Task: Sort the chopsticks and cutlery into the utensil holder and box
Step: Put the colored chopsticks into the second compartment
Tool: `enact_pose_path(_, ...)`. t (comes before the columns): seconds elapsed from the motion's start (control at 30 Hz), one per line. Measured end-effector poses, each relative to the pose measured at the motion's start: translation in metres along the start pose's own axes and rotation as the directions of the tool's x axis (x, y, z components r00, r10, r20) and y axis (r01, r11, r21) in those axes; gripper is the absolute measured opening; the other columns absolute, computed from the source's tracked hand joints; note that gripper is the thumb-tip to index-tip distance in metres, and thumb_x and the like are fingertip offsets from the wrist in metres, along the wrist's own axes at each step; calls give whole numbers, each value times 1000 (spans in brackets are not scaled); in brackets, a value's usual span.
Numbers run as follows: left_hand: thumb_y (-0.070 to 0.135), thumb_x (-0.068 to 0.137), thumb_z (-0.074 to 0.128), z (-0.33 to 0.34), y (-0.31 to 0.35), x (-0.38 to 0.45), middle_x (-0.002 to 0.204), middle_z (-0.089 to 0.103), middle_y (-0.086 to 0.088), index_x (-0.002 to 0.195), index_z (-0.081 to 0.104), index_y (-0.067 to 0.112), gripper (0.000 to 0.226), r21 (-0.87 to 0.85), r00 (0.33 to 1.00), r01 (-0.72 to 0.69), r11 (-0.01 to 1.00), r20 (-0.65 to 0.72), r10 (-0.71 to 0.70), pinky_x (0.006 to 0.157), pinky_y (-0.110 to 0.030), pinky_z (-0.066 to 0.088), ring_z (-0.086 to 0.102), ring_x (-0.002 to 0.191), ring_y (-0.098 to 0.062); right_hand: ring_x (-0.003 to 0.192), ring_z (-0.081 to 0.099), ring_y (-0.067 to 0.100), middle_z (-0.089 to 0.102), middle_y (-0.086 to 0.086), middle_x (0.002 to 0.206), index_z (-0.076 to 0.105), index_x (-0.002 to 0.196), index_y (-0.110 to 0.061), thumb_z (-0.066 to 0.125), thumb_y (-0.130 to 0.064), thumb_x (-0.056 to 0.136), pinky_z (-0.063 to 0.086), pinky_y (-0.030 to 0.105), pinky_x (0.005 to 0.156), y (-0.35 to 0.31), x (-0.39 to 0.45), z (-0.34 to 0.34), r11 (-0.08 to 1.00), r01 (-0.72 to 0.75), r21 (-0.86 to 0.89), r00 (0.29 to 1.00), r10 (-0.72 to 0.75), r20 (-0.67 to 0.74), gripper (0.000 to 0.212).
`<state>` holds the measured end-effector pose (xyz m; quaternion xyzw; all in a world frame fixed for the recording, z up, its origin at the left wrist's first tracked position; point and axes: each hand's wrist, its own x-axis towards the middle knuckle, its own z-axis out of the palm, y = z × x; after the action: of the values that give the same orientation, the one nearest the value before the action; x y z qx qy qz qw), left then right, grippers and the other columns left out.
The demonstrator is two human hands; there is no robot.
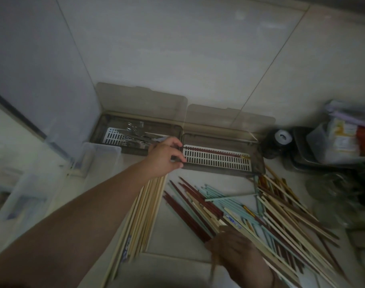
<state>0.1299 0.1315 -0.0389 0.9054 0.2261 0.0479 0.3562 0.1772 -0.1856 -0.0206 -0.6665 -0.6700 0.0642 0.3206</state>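
Head view: two smoky, translucent plastic boxes sit side by side against the tiled wall, lids tipped up behind them. The right box [220, 157] is long and rectangular, with a white slotted tray as its floor and a few dark red chopsticks [210, 151] lying along the tray's far edge. The left box [135, 135], just left of it, has the same slotted tray and holds shiny metal cutlery [135, 134]. The left hand [163, 155] reaches to the right box's left end, its fingers curled, thumb and fingertips pinching something thin and dark at the tray's corner; what it is cannot be told. Nearer than the right box, a loose heap of chopsticks [250, 213] spreads across the smooth pale counter [177, 235]: pale wood, mint green and dark red, all slim and straight. A neat bundle of pale wooden sticks [144, 210] lies left of the heap, under the forearm. The right hand [237, 252] rests on the heap's near edge, fingers curled around several sticks.
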Motion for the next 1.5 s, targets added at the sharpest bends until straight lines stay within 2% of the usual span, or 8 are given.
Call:
enact_pose_path(0.2,17,86,71,-12,-5,4,131,42,7,102,75,26,18,-113,985,-1,994,169,21,113,-39,30,42,125,-9,79,65,13,69,-9,95,58,117,-32,52,-29,91,49,23,63,9,30,37,963,-241,-123,952,259,165,27)
enact_pose_path(0.33,19,86,71,-13,-8,7,128,37,10,103,73,28,19,-95,974,-9,995,225,30,115,-43,26,39,127,-8,69,59,20,64,-1,79,40,109,-37,45,-26,87,44,37,60,-16,50,75,788,-594,163,800,555,228,25)
enact_pose_path(0.5,30,85,72,-12,-10,8,128,34,17,101,71,39,18,-64,968,-2,998,249,18,114,-51,22,36,128,-6,63,49,18,45,-9,70,43,80,-28,37,-25,82,33,29,52,-32,98,111,790,-596,145,793,551,262,7)
enact_pose_path(0.7,32,83,74,-11,-11,8,127,34,18,98,70,43,19,-58,968,-15,998,250,29,114,-52,22,36,129,-7,105,57,24,35,4,136,51,129,-18,48,-16,87,48,29,93,-28,111,123,831,-556,15,785,518,340,42)
enact_pose_path(0.97,33,84,73,-12,-9,8,130,34,16,101,71,38,18,-29,970,-9,1000,243,16,114,-52,20,35,130,-8,91,61,20,56,2,113,60,109,-26,49,-27,82,53,30,76,-9,91,102,873,-484,63,866,467,178,29)
enact_pose_path(1.07,27,85,73,-11,-8,7,134,36,10,105,72,29,20,-44,980,-28,999,197,36,117,-21,4,35,126,-5,73,65,18,64,-6,90,63,89,-29,53,-31,77,52,28,55,11,64,77,792,-607,-65,795,606,-31,16)
enact_pose_path(1.17,18,86,71,-12,-4,5,136,36,2,108,72,17,22,-69,983,-34,997,177,46,77,14,-4,32,121,-2,66,65,16,65,-9,85,62,82,-31,62,-32,73,45,25,45,21,36,58,743,-636,-208,764,644,-37,9)
enact_pose_path(1.5,27,84,73,-8,-6,4,130,35,14,98,70,35,16,-38,982,0,999,188,7,115,-42,13,36,127,-7,60,60,12,59,-10,79,61,72,-29,52,-41,78,37,20,40,4,12,55,773,-541,-331,804,591,67,16)
